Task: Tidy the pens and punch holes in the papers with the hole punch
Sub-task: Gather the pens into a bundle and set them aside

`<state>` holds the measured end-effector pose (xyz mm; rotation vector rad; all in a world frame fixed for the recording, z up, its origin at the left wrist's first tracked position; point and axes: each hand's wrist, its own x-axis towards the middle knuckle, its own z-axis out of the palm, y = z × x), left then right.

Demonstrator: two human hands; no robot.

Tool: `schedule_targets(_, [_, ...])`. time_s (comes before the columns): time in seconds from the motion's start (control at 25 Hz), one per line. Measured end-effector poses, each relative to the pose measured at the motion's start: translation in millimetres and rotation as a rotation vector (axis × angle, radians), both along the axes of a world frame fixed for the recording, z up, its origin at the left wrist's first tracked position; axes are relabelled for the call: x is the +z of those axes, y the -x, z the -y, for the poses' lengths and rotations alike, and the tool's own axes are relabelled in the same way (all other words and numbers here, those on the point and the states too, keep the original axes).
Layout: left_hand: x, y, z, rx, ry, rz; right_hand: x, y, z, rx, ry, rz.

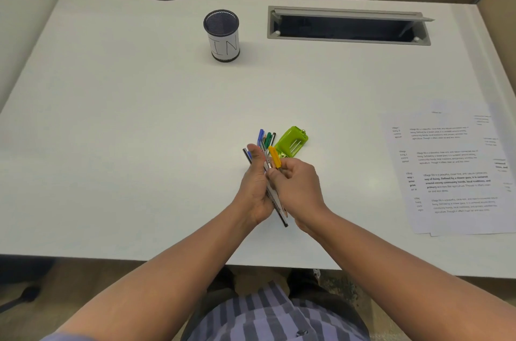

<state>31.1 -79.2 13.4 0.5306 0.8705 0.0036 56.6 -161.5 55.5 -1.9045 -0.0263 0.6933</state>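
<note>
While both hands (275,187) grip them, the pens (267,145) fan out with blue, green, yellow caps.

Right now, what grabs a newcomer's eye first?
Both hands, left and right, hold a bundle of pens at the desk's near centre. A bright green punch lies just behind them; a mesh cup stands far back, papers at right.

Bunched pens (267,145) beside green punch (291,142)
</note>
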Motion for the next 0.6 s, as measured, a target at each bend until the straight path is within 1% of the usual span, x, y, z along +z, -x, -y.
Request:
schedule_targets(0.12, [0.9, -1.7, -8.1, -0.011, 0.037, 0.043, 3.7, 1.8, -0.5, 0.109, 0.056, 0.064])
schedule_targets(0.24, [-0.6, -3.3, -10.7, -0.019, 0.077, 0.039, 7.8, 2.9, -4.6, 0.074, 0.011, 0.002])
schedule_targets(0.36, [-0.5, -2.7, -13.7, -0.027, 0.134, 0.080, 12.7, 0.0, -5.5, 0.010, -0.038, -0.032])
schedule_targets(0.6, [1.4, -1.8, -16.7, 0.028, 0.233, 0.170, 17.2, 4.6, -13.8, 0.123, -0.017, 0.027])
